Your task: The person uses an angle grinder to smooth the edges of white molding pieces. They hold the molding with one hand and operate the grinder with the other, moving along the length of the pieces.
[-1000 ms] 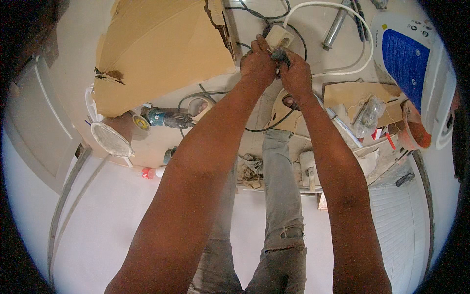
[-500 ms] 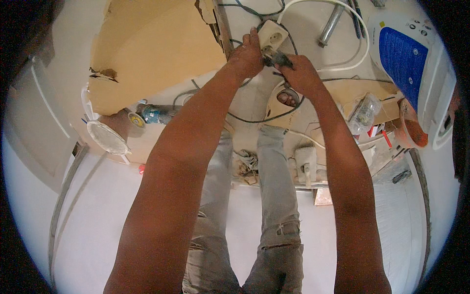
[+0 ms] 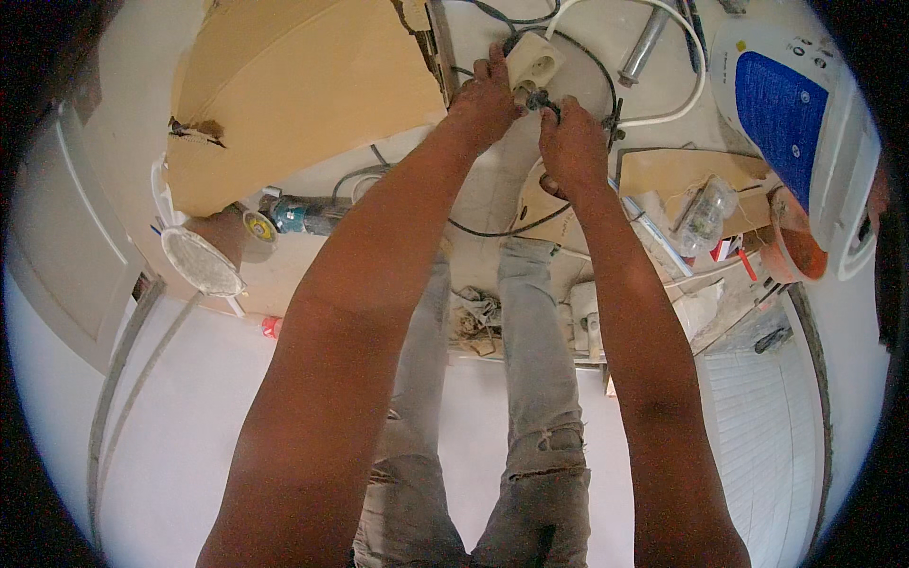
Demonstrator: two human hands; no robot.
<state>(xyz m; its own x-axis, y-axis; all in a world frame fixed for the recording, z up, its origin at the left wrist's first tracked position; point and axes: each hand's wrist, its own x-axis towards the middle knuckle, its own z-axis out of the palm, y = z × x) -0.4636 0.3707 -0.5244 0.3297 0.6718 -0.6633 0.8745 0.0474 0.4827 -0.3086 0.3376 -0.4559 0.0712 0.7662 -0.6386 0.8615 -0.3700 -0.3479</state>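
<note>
left hand [image 3: 486,106] with fingers holding white socket strip [image 3: 534,62], right hand [image 3: 576,147] with fingers pinching dark plug [image 3: 543,101], at strip's six o'clock

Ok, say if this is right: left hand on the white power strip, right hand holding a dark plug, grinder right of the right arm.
Not quite: the grinder lies left of the left arm, as the head view shows. Left hand on the white power strip, right hand holding a dark plug: correct.

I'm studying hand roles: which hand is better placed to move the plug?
Probably the right hand: it holds the dark plug, while the left hand steadies the socket block.
</note>
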